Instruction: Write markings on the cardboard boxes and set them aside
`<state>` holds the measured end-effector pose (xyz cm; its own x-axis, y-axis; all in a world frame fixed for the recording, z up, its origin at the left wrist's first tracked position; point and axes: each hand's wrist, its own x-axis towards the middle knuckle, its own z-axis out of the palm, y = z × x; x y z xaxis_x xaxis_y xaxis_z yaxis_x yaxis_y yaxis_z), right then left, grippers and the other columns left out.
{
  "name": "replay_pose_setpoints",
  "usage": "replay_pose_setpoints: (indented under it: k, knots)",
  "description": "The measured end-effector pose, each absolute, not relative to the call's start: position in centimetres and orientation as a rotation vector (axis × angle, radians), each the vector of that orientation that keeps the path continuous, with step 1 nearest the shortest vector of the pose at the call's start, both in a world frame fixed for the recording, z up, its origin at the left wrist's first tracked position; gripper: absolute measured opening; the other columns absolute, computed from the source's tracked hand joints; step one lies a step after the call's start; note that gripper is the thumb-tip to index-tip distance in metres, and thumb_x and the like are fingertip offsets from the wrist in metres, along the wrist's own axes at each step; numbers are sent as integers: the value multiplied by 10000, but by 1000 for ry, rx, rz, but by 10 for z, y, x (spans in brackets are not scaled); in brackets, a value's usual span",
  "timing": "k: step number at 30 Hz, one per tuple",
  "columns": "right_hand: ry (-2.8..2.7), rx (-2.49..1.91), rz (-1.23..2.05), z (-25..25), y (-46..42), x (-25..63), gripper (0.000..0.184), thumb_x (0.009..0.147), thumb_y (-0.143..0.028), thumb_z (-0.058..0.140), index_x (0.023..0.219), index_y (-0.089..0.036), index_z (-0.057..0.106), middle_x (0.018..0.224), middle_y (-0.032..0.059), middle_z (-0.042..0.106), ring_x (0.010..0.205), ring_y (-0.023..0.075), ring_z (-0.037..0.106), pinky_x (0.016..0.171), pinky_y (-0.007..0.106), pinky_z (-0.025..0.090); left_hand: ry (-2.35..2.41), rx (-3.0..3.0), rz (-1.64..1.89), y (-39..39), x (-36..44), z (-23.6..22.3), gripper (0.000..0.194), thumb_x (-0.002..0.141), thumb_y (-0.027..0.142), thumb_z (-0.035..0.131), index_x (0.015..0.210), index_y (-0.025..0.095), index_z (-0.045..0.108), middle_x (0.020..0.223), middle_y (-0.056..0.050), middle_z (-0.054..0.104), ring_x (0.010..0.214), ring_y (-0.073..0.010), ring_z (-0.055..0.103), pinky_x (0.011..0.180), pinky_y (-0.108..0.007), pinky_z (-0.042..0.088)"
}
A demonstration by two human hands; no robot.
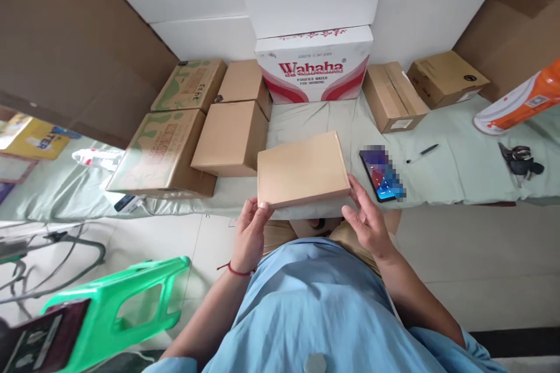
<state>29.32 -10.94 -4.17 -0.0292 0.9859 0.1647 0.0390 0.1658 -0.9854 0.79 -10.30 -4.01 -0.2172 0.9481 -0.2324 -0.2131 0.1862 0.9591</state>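
Observation:
A small flat cardboard box [303, 170], plain and closed, is at the front edge of the cloth-covered table in front of me. My left hand [251, 233] grips its near left corner, the thumb on the edge and the other fingers curled at the side and partly hidden. At the near right corner, my right hand [366, 221] holds the box with its fingers along the right side. The right thumb stands apart from the fingers, close to the box's front. A phone [380, 173] with its screen lit lies just right of the box.
Left are several larger cartons [160, 148]; behind stands a white Wahaha carton [315, 73]. To the right are two brown boxes [391, 93], a pen [422, 153], keys [520, 160] and an orange-and-white bottle [516, 102]. A green stool [126, 285] stands at lower left.

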Motion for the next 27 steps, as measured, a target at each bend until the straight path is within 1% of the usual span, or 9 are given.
replay_pose_setpoints:
  k: [2,4,8,12,16,18,21,24,27]
  knots:
    - [-1571,-1080,863,-30,-115,289,746,1058,-334,674,1744,-377,384,1814,36,405,1686,290,395,1395,555,348,1256,672,1325,-98,1,-42,382,858,532,930,1030,243,749,1122,6,769,1056,-158,725,1027,-313,604]
    - [-1732,-1039,676,-21,-115,283,818,1054,-270,658,1777,-388,294,1822,53,383,1682,301,403,1382,580,372,1222,577,1317,-92,-8,-44,383,830,504,957,975,228,735,1070,12,793,1025,-160,753,1049,-353,620]
    - [-1846,-951,494,-11,-100,270,862,1064,-133,577,1798,-377,198,1801,71,414,1666,251,434,1381,559,387,1215,497,1330,-83,-21,-51,394,831,519,951,1026,231,764,1080,-7,836,1063,-177,781,1059,-379,636]
    - [-1779,-894,515,-12,-86,266,769,1085,-72,507,1752,-420,344,1701,35,573,1585,200,551,1317,466,504,1216,525,1331,-78,-21,-58,390,887,565,889,1067,236,783,1091,-29,850,1090,-201,794,1057,-399,636]
    - [-1612,-1026,584,-13,-79,272,586,1092,-141,582,1624,-386,582,1598,46,677,1461,215,676,1237,428,591,1170,526,1399,-79,-17,-53,315,909,550,863,937,247,778,1041,-9,844,1039,-205,800,1057,-427,643]
    - [-1491,-1110,624,-12,-76,278,490,1089,-215,625,1552,-370,664,1578,44,694,1452,236,683,1233,444,594,1152,577,1426,-84,-15,-46,334,915,592,830,960,262,806,1035,-18,843,1011,-212,803,1035,-421,649]
    - [-1290,-1229,702,-12,-71,289,405,1065,-341,693,1468,-354,736,1539,33,723,1464,267,670,1269,476,555,1176,755,1411,-92,-13,-31,457,903,647,798,1143,260,846,1147,-74,850,1097,-264,800,1077,-441,625]
    - [-1152,-1283,766,-17,-66,297,432,1042,-398,731,1472,-361,733,1527,16,732,1469,271,664,1307,484,505,1192,908,1365,-98,-9,-19,512,901,626,803,1215,224,852,1274,-135,829,1222,-334,772,1167,-495,571]
    - [-1091,-1276,833,-27,-65,300,499,1042,-407,733,1537,-373,679,1597,5,680,1518,265,622,1330,491,472,1179,988,1343,-100,-5,-14,493,896,586,822,1242,237,858,1324,-141,816,1287,-367,748,1228,-540,528]
